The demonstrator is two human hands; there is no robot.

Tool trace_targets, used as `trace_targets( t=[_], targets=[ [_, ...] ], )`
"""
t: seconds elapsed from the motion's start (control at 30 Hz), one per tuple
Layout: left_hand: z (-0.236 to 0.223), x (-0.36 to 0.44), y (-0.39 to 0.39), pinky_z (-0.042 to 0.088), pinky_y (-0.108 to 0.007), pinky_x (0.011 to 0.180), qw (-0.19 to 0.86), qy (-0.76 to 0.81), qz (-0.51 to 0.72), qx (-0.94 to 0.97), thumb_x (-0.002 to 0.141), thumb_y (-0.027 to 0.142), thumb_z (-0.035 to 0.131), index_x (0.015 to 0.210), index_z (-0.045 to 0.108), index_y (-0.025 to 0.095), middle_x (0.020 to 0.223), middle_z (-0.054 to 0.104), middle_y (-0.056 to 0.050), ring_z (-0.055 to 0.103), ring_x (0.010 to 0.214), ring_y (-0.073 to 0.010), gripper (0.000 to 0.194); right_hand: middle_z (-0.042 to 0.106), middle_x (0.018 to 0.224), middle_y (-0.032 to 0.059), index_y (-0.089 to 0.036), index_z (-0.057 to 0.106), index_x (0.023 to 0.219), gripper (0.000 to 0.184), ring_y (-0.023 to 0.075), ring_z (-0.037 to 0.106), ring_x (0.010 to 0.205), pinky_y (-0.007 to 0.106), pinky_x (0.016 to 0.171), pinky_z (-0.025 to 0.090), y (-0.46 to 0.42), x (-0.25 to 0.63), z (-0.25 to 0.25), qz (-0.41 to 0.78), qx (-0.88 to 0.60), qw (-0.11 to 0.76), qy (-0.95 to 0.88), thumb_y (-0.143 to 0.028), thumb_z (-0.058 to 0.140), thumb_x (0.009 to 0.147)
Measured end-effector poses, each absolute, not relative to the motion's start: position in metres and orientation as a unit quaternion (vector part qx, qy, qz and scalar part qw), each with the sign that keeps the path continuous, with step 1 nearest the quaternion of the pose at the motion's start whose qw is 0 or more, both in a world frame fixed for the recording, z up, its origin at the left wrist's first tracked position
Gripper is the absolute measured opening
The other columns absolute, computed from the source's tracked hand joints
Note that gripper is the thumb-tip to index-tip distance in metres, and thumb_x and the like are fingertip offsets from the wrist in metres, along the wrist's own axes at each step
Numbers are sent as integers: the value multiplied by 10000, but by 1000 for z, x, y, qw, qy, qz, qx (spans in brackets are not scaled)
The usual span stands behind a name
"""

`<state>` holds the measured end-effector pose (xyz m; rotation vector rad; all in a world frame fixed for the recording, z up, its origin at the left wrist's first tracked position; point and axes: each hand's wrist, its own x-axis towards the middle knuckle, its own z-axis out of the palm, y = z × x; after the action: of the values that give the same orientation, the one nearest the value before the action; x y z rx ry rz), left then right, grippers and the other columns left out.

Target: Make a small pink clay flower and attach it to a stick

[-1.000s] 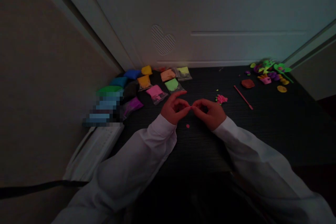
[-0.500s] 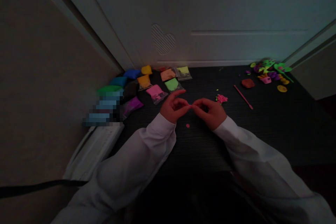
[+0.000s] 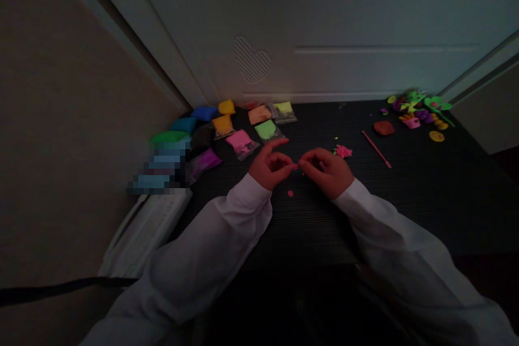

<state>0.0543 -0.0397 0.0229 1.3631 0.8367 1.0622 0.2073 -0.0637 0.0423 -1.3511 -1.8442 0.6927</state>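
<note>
My left hand (image 3: 270,168) is closed in a pinch on a small piece of pink clay (image 3: 295,166), its index finger stretched outward. Close beside it, my right hand (image 3: 329,173) also pinches, thumb against fingertips; whatever sits between them is too small to make out. On the dark table below the fingers lies a flat pink clay disc (image 3: 290,193). Just beyond my right hand is a cluster of tiny pink clay bits (image 3: 344,151) with a little green at its edge. A pink modelling tool (image 3: 376,149) rests farther right.
Packets of coloured clay (image 3: 240,144) are spread across the back left. A white power strip (image 3: 150,232) lies at the left. Near the back right are a reddish-brown clay lump (image 3: 383,128), a yellow disc (image 3: 437,136) and colourful clay flowers (image 3: 438,103). A white panel (image 3: 348,21) rises behind the table.
My right hand has shifted slightly right, and a narrow gap now shows between the two hands' fingertips. The pink piece stays at my left fingertips.
</note>
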Motion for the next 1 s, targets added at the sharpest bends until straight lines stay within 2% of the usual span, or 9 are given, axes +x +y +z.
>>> trace_targets(
  t=[0.27,0.57,0.7,0.87,1.0],
  targets=[
    [18,53,-40,417,-230,558,571,345,397,631,628,156,595,1139,311,180,681,535,2,522,595,-102,585,538,783,29,-180,595,688,102,153,486,769,303,715,357,-60,212,38,171,-516,308,-781,-268,548,669],
    [19,49,-31,410,-239,586,526,375,400,651,651,183,558,1123,316,146,701,538,-13,525,616,-103,532,546,790,28,-189,612,678,150,157,492,785,308,722,364,-60,222,39,199,-528,308,-766,-326,550,678],
    [13,46,-28,388,-217,533,477,384,382,692,652,200,549,1087,372,153,690,543,-3,507,574,-93,472,554,781,23,-205,625,705,152,154,497,765,314,716,367,-68,219,40,197,-532,278,-776,-320,526,694],
    [12,42,-34,353,-223,533,403,374,338,764,610,203,575,1046,453,173,659,556,14,462,561,-98,453,561,747,8,-219,614,654,135,159,496,781,369,834,296,-89,206,34,158,-547,254,-782,-322,530,677],
    [15,35,-39,351,-259,598,346,367,313,805,577,208,595,1018,498,200,697,571,6,463,655,-140,452,563,801,34,-211,603,639,167,200,478,834,385,753,323,-102,198,27,142,-577,235,-769,-343,511,681]
  ],
)
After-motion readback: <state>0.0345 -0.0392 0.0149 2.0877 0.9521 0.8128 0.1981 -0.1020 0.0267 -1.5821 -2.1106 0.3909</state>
